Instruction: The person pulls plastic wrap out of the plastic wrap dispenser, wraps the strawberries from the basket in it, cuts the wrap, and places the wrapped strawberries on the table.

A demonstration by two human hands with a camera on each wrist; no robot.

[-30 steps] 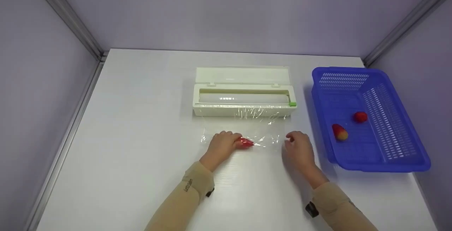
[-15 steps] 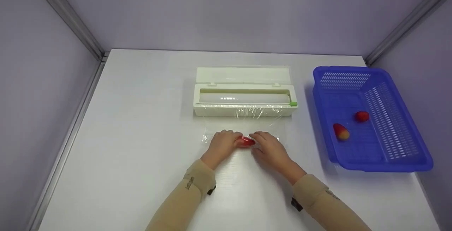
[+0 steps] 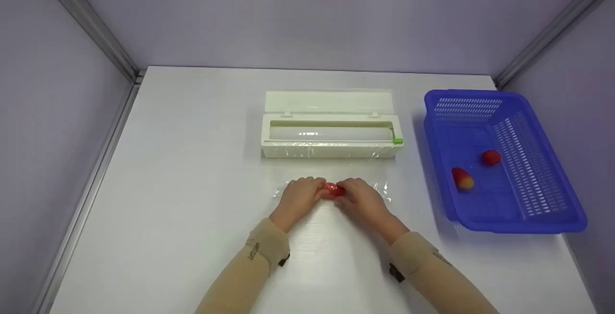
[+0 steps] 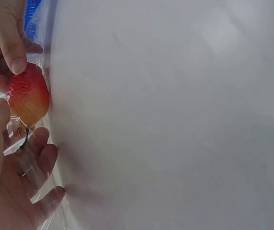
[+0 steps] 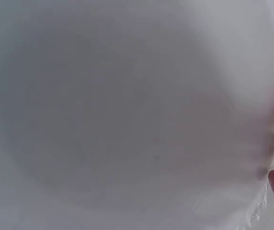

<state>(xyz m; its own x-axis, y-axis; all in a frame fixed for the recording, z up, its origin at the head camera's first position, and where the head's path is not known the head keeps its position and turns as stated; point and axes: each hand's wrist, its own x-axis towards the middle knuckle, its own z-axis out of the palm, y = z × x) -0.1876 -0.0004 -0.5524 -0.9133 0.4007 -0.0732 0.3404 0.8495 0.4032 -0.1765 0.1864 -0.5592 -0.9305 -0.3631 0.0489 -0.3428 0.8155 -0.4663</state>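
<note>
In the head view, a small red fruit lies between both hands in front of the white cling film dispenser. The left wrist view shows the fruit shading from red to yellow-orange, its dark stem toward the left hand, with clear film over it. My left hand grips the stem end, thumb and curled fingers around it. My right hand pinches the other end, its thumb on the red skin. Clear cling film spreads out past both hands; its exact edges are hard to see.
The dispenser's lid stands raised, showing the film roll; a green slider sits at its right end. A blue basket on the right holds a red-and-yellow fruit and a small red one. Walls border the white table.
My right hand has come left from beside the basket to the fruit and now pinches it. My left hand has kept its hold. The film in front of the dispenser looks less streaked.
</note>
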